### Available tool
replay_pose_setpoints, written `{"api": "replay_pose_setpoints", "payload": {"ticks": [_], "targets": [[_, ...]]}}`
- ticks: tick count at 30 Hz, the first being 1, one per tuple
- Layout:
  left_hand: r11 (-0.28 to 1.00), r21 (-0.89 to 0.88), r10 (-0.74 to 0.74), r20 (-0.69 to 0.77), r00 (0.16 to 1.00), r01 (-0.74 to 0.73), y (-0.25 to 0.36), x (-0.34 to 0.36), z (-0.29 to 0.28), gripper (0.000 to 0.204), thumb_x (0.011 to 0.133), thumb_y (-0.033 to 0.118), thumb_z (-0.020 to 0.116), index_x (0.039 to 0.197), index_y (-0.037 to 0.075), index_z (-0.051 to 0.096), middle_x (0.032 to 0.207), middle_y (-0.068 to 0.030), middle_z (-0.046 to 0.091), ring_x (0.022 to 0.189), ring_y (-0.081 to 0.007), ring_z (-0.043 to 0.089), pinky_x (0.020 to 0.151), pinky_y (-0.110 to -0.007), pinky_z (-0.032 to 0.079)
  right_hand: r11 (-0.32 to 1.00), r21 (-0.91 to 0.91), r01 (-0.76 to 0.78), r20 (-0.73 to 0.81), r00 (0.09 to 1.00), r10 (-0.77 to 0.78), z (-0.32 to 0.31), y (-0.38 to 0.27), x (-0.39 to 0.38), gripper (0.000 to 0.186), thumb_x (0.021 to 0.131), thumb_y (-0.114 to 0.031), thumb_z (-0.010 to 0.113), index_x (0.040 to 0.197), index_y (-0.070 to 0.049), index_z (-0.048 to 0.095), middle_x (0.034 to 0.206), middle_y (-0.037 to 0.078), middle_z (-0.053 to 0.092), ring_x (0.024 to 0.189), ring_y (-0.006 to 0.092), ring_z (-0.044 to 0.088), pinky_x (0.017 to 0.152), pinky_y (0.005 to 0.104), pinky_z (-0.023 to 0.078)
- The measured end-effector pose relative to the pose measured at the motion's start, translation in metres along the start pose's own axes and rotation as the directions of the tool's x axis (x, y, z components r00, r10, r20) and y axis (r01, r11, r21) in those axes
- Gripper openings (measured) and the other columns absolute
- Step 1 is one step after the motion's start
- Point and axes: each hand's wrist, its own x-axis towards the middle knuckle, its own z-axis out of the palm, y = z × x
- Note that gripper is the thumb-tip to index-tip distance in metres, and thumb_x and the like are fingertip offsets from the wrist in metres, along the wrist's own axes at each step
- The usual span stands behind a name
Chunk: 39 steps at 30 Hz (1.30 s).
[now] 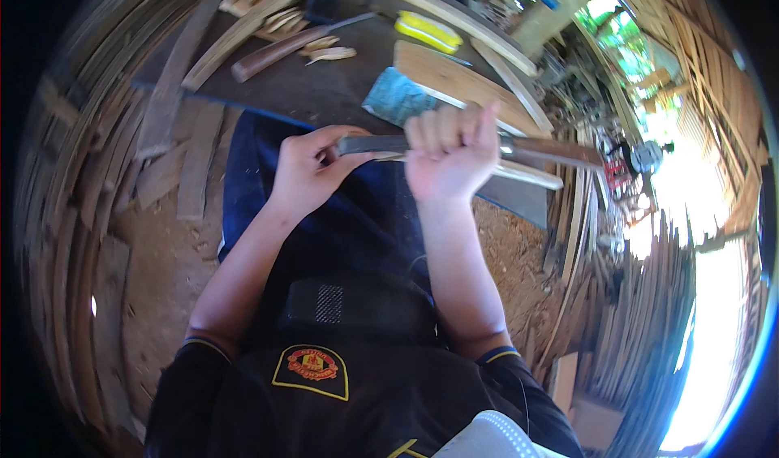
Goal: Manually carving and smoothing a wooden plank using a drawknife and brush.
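A chisel (380, 144) with a wide, flat grey blade and a brown wooden handle lies crosswise in front of me, its handle pointing right. My right hand (451, 151) is closed in a fist around the metal part near the handle. The blade's end sits between the thumb and curled forefinger of my left hand (316, 166). Under the blade a pale wood edge shows by my left thumb; the fingers partly hide it. Beyond my right hand, a light wooden strip (531, 176) sticks out to the right.
On the dark bench (345, 85) lie another wooden-handled tool (276, 54), wood shavings (329, 54), a blue cloth or pad (398, 95), a yellow brush-like object (428, 32) and a wooden board (462, 77). Timber pieces (199, 162) lean at the left. More slats (641, 344) stand at the right.
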Motion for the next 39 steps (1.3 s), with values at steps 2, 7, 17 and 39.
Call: {"api": "replay_pose_setpoints", "payload": {"ticks": [2,7,17,39], "targets": [[0.996,0.068,-0.045,-0.089,0.995,0.051,0.006,-0.007,-0.009,0.020,0.079,0.014,0.076,0.095,0.004,0.070,0.060,0.0052,0.053,0.051,-0.0010,0.042,0.046,-0.020,0.034,1.000,-0.013,-0.012,-0.021,1.000,0.012,0.007,-0.001,0.001,0.049,0.100,-0.042,0.035,0.059,-0.015,0.031,0.048,-0.003,0.020,0.043,0.0115,0.017,0.045,0.0292,0.017],[0.925,-0.289,-0.300,-0.162,0.940,0.245,0.019,-0.009,-0.043,0.019,0.087,0.020,0.069,0.092,0.003,0.063,0.070,0.0026,0.056,0.063,-0.0026,0.050,0.054,-0.018,0.036,0.954,-0.123,0.272,-0.031,0.960,-0.277,-0.016,-0.086,-0.004,0.049,0.102,-0.039,0.030,0.058,-0.017,0.030,0.047,-0.005,0.018,0.040,0.0101,0.014,0.041,0.0285,0.015],[0.687,-0.712,-0.365,-0.166,0.916,0.145,-0.003,-0.018,-0.103,0.056,0.092,0.034,0.058,0.137,0.006,0.040,0.082,0.0032,0.043,0.073,-0.0072,0.041,0.062,-0.020,0.034,0.824,-0.362,0.436,-0.203,0.826,-0.526,-0.088,-0.152,-0.025,0.048,0.101,-0.034,0.031,0.056,-0.017,0.028,0.047,-0.003,0.020,0.041,0.0107,0.016,0.042,0.0275,0.016],[0.792,-0.563,-0.491,-0.354,0.796,0.238,0.000,0.001,-0.086,0.038,0.083,0.011,0.070,0.117,0.007,0.056,0.100,-0.0060,0.064,0.079,-0.0137,0.065,0.055,-0.024,0.053,0.898,-0.372,0.235,-0.462,0.792,-0.398,-0.083,-0.163,-0.011,0.047,0.099,-0.040,0.036,0.058,-0.017,0.027,0.047,-0.005,0.016,0.041,0.0105,0.010,0.040,0.0294,0.009]]}}
